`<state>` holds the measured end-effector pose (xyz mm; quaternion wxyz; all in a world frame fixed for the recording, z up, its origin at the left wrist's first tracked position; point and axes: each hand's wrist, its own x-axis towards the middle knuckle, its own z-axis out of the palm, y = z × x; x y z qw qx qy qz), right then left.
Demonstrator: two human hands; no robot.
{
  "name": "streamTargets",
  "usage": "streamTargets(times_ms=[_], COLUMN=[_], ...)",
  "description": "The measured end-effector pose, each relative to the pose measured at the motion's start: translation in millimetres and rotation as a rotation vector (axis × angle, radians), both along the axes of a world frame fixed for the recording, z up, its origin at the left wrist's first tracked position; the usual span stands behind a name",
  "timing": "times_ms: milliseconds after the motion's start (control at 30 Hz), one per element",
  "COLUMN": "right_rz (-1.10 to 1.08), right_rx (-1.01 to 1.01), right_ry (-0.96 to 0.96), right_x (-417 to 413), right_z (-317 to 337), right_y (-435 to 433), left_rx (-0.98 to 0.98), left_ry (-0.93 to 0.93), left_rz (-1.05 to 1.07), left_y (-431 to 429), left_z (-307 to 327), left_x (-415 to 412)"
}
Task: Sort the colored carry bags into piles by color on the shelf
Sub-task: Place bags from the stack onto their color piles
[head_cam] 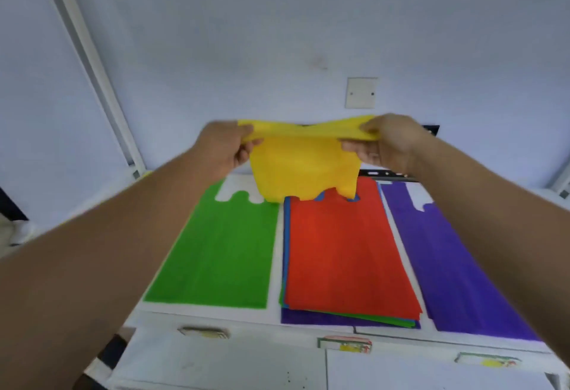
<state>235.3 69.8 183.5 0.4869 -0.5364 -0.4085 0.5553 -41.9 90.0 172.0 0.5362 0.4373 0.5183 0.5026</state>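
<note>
1. Holding a yellow carry bag (303,161) up in the air over the back part of the white shelf (274,266), with both bare arms stretched forward.
2. Pinching its upper left corner with the left hand (225,149), thumb on the near face and fingers curled round the fabric.
3. Gripping its upper right corner with the right hand (385,143), fingers folded over the bunched top edge.
4. Hanging stretched between the two hands, cut-out handle end pointing down, just above the far end of the middle pile; touching it or not, cannot tell.
5. Lying flat on the left of the shelf: a green bag (222,251), handle cut-outs toward the wall, with no other colour showing under it.
6. Sitting in the middle of the shelf: a mixed stack (288,266) topped by a red bag (345,251), with blue, green and purple edges peeking out along its left side and near end.
7. Lying flat on the right: a purple bag (456,260), partly covered by the right forearm, parted from the stack by a narrow strip of bare shelf.
8. Below the shelf's front edge: white drawer fronts (216,359), all closed, contents out of sight, each carrying small coloured handles (203,332).
9. Fixed to the pale wall behind: a blank wall plate (361,92).
</note>
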Motion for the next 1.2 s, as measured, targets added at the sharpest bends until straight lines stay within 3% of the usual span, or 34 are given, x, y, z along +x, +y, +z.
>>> streamTargets(times_ms=[167,300,500,600,700,833,900,1067,1200], right_rz=[0.067,0.056,0.073,0.092,0.097,0.164,0.183,0.165,0.182], right_rx=[0.276,0.326,0.512,0.517,0.225,-0.304,-0.393,-0.35,-0.28], right_ry=[0.087,0.121,0.126,0.145,0.108,-0.017,-0.037,0.007,0.058], right_x=[-101,-191,-292,-325,-354,-379,-385,-394,-398], right_z=[54,69,71,34,-56,-172,-191,-158,-100], right_y=[13,26,50,51,37,-6,-16,25,82], left_rx=[0.338,0.399,0.564,0.663,0.478,-0.158,-0.357,-0.371,-0.276], left_ry=[0.037,0.107,0.126,0.14,0.191,0.44,0.384,0.084,0.011], left_rz=[-0.081,-0.049,-0.042,-0.01,0.1,0.087,0.017,0.047,-0.01], left_y=[22,38,59,53,38,-2,-22,8,66], left_z=[78,111,118,79,-20,-163,-194,-167,-108], left_x=[-107,-196,-296,-334,-357,-388,-397,-401,-400])
